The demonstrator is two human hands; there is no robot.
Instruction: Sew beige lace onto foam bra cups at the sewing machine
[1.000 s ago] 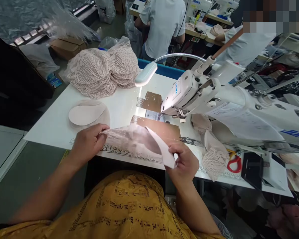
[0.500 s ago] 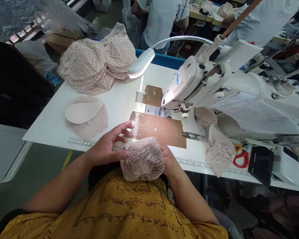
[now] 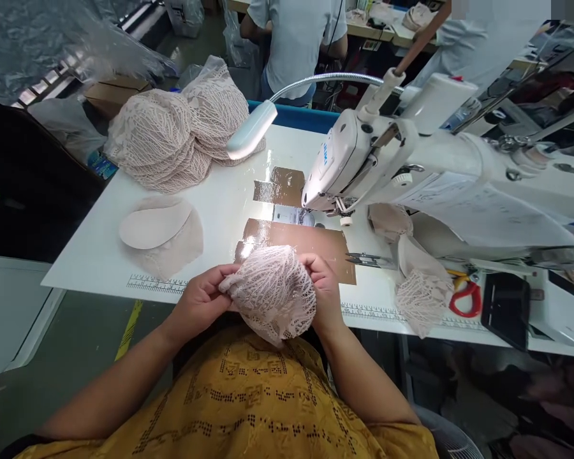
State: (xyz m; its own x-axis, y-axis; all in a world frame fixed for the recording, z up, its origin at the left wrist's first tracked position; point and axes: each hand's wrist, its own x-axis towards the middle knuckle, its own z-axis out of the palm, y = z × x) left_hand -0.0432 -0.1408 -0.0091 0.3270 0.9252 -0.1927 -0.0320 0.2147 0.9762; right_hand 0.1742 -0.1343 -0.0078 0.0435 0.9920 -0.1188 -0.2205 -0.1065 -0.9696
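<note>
A pale pink lace bra cup [image 3: 272, 290] is held between my two hands, just over the table's front edge. My left hand [image 3: 205, 296] pinches its left edge between thumb and fingers. On the other side, my right hand [image 3: 324, 290] grips the right edge, its fingertips partly behind the lace. Beyond the cup lies a brown plate [image 3: 310, 245] on the sewing machine bed. The white sewing machine [image 3: 344, 159] stands behind it, with its needle area at the left end of the head.
Stacked lace cups [image 3: 153, 137] sit at the back left, near a lamp [image 3: 252, 131]. A smooth cup piece [image 3: 160, 223] lies at left. To the right are thread snips [image 3: 366, 259], another lace cup [image 3: 423, 296], red-handled scissors [image 3: 466, 299] and a phone [image 3: 506, 309]. Co-workers sit beyond.
My left hand, open and apart at its fingers before, has closed on the cup's left edge. The cup is turned and spread between both hands. The view has shifted slightly.
</note>
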